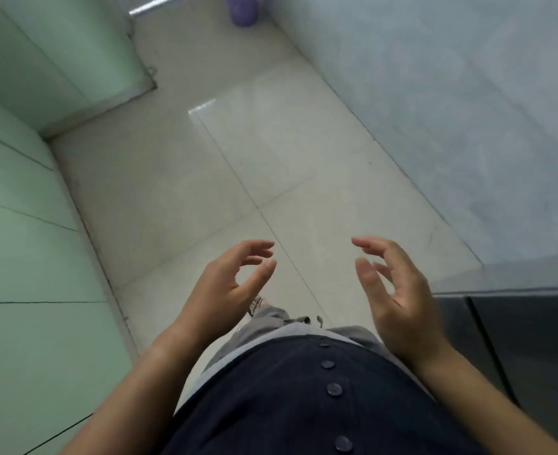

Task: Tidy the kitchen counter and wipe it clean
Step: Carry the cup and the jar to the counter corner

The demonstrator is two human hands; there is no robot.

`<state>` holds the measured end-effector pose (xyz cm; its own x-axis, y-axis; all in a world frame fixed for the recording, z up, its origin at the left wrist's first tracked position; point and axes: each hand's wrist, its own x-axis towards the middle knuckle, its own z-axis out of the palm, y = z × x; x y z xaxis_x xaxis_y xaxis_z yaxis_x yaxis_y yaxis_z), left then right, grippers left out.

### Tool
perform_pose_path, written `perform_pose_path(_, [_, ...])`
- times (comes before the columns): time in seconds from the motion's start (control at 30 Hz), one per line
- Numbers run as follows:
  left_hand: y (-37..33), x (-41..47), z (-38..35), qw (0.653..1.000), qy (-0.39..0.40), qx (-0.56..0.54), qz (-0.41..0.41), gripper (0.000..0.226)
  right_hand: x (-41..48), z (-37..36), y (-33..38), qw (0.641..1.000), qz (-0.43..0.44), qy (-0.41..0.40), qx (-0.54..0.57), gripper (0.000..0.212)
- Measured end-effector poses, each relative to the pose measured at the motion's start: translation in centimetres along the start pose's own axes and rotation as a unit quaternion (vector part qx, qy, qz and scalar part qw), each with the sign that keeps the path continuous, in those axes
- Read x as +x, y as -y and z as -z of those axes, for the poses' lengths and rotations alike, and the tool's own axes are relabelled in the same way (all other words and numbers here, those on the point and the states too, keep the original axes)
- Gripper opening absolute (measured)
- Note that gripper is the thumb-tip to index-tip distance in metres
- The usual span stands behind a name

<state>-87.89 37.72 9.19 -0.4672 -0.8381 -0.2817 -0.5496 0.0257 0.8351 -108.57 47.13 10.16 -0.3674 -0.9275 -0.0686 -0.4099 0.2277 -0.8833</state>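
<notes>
Both grips loose and holding nothing: left hand (228,284) and right hand (399,297) hover half-curled over the tiled floor (179,178). No bench surface or cloth in view (only dark cabinet fronts (517,339) at right), so I can't judge its handling or a hold point.

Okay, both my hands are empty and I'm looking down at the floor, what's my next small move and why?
Probably turn right toward the dark surface: both the left hand and right hand are open and empty, and no cloth is in view.
</notes>
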Motion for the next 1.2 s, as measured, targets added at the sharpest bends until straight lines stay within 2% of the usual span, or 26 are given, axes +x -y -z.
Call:
perform_pose_path(0.1, [1.8, 1.4, 5.2, 0.998, -0.063, 0.01, 0.002, 0.044, 5.4, -4.4, 3.1, 0.997, 0.055, 0.054, -0.012, 0.03])
perform_pose_path(0.27, [5.5, 0.5, 12.0, 0.985, -0.164, 0.008, 0.047, 0.043, 11.8, -11.7, 7.8, 0.978, 0.138, 0.156, -0.03, 0.035])
perform_pose_path(0.5, [11.0, -0.7, 16.3, 0.945, -0.268, -0.072, 0.174, 0.032, 17.8, -21.3, 11.2, 0.935, 0.157, 0.316, -0.045, 0.037])
perform_pose_path(0.6, [13.0, 0.9, 18.7, 0.923, -0.296, -0.113, 0.219, 0.026, 21.7, -25.7, 13.0, 0.92, 0.161, 0.354, -0.04, 0.027])
perform_pose_path(0.73, [15.0, 5.8, 24.6, 0.884, -0.35, -0.191, 0.245, 0.024, 29.0, -32.8, 16.6, 0.902, 0.178, 0.39, -0.042, 0.029])
perform_pose_path(0.87, [15.7, 10.6, 31.7, 0.861, -0.391, -0.202, 0.255, 0.027, 36.1, -39.4, 22.0, 0.878, 0.205, 0.43, -0.037, 0.031])
perform_pose_path(1.0, [17.3, 13.3, 37.0, 0.843, -0.421, -0.202, 0.267, 0.024, 40.9, -45.2, 25.9, 0.846, 0.231, 0.479, -0.053, 0.03])
perform_pose_path(1.2, [21.2, 14.1, 42.9, 0.796, -0.475, -0.228, 0.297, 0.02, 44.4, -53.4, 28.9, 0.784, 0.282, 0.544, -0.096, 0.038])
